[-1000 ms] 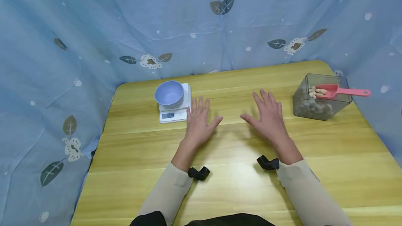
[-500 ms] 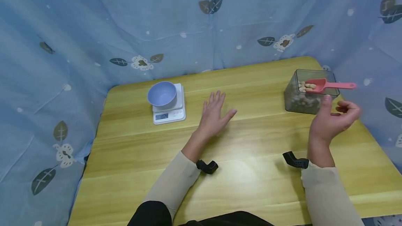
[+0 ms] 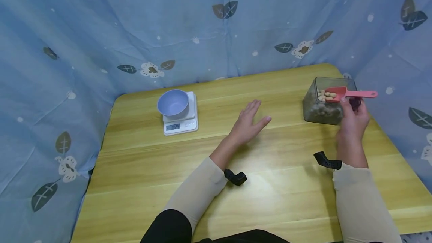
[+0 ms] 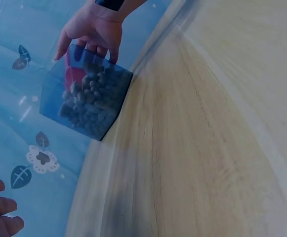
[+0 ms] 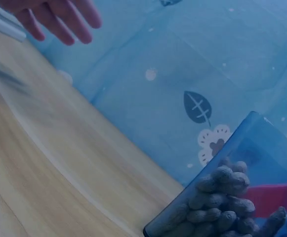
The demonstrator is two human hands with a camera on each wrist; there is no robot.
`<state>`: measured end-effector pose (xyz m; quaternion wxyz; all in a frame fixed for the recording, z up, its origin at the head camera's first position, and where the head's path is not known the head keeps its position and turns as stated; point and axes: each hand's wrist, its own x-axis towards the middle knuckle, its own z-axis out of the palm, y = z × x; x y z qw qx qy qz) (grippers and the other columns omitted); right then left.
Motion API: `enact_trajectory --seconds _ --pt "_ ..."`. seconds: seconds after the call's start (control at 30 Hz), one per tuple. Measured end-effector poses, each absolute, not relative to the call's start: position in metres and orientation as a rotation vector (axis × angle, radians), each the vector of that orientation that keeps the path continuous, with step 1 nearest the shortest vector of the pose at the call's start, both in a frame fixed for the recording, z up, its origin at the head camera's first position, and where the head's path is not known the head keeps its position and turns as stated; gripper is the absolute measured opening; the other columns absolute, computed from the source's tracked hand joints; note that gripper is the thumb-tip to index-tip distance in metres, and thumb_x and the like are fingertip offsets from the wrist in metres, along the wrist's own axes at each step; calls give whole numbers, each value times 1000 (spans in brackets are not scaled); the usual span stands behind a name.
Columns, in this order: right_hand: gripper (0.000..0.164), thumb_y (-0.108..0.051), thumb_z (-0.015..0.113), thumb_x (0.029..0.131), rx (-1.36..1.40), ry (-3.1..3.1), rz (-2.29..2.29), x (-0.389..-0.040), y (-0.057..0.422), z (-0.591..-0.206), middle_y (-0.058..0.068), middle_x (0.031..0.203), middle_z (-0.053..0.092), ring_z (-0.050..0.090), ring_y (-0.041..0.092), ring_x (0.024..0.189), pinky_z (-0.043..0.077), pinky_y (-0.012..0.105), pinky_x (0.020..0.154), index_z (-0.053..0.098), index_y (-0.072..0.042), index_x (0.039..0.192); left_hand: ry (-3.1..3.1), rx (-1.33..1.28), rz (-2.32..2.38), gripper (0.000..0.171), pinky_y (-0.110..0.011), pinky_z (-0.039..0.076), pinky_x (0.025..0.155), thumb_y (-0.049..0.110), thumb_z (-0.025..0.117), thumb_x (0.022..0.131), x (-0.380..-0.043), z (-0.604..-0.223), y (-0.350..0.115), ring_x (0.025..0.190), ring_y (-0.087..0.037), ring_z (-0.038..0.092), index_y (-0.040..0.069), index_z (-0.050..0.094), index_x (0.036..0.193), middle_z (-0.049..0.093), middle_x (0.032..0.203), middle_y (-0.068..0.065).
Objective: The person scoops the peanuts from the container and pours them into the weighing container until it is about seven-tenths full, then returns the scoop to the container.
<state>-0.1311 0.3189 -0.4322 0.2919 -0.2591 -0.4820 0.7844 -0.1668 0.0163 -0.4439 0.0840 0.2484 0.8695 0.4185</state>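
Observation:
A clear grey box [image 3: 320, 111] holds unshelled peanuts [image 3: 326, 95] at the table's right side. A pink scoop [image 3: 361, 94] lies across its top, its handle sticking out to the right. My right hand [image 3: 351, 121] is at the near right corner of this box, just under the scoop handle. In the left wrist view, the thumb and the fingers of the right hand [image 4: 96, 29] are spread apart around the handle's side; whether they touch it is unclear. My left hand [image 3: 247, 125], fingers straight, hovers over the middle of the table, holding nothing.
A lilac bowl [image 3: 173, 103] stands on a white kitchen scale [image 3: 181, 126] at the left back of the wooden table [image 3: 162, 175]. Its display is lit. A blue patterned curtain [image 3: 189, 21] hangs behind and beside the table.
From the middle of the table, my right hand has moved right to the peanut box and up under the scoop handle. My left hand has shifted right, away from the scale.

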Motion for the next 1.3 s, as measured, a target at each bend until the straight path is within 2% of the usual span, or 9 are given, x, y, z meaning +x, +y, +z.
enact_trajectory --seconds 0.1,0.23,0.4,0.47,0.63,0.77,0.87,1.03,1.3 --pt "35 -10 74 87 -678 -1277 2101 -132 315 -435 2 128 60 43 14 132 33 14 107 65 -7 121 2583 744 1252 79 -51 11 125 64 41 97 -167 -444 18 153 -12 6 20 19 159 14 166 4" --pt "33 -7 74 87 -624 -1298 2128 -134 302 -437 3 117 61 49 13 119 38 17 98 64 -3 118 2593 721 1258 78 -49 13 125 64 41 97 -168 -444 19 152 -11 9 21 20 159 15 165 5" --pt "44 -10 74 88 -607 -1425 2156 -136 279 -439 5 130 59 49 14 127 42 16 101 61 -8 129 2592 693 1276 78 -45 17 124 65 42 96 -169 -442 14 152 -13 12 24 19 159 14 165 8" --pt "47 -14 74 88 -597 -1515 2146 -137 268 -441 4 131 59 50 13 126 43 15 99 59 -10 132 2599 668 1283 78 -43 19 124 67 41 95 -170 -442 11 152 -13 14 27 18 159 13 165 10" --pt "46 -15 75 87 -527 -1688 2098 -138 238 -445 1 116 59 51 9 104 45 15 81 58 -9 130 2610 606 1316 77 -46 22 123 69 41 94 -169 -442 -2 151 -12 15 36 14 158 10 164 17" --pt "48 -19 75 88 -457 -1822 2067 -138 214 -445 -1 110 57 47 9 97 41 18 76 55 -9 131 2629 578 1341 76 -49 23 122 68 42 94 -167 -441 -15 151 -13 15 38 14 157 8 163 20" --pt "51 -23 75 88 -429 -1919 2052 -138 198 -445 0 112 56 45 9 97 40 20 76 53 -9 132 2652 576 1350 77 -49 23 122 69 42 94 -166 -441 -25 151 -16 16 36 14 158 7 164 19" --pt "55 -31 74 88 -382 -2041 2031 -137 173 -446 7 125 53 45 11 102 42 23 78 49 -13 134 2691 584 1364 77 -49 23 122 69 41 94 -162 -442 -40 151 -17 17 35 13 158 5 163 20" --pt "61 -29 75 87 -259 -2130 2016 -134 137 -449 12 136 50 46 23 114 43 26 83 45 -8 137 2771 563 1400 69 -50 23 121 49 48 100 -155 -443 -64 151 -17 19 29 18 158 7 163 20"
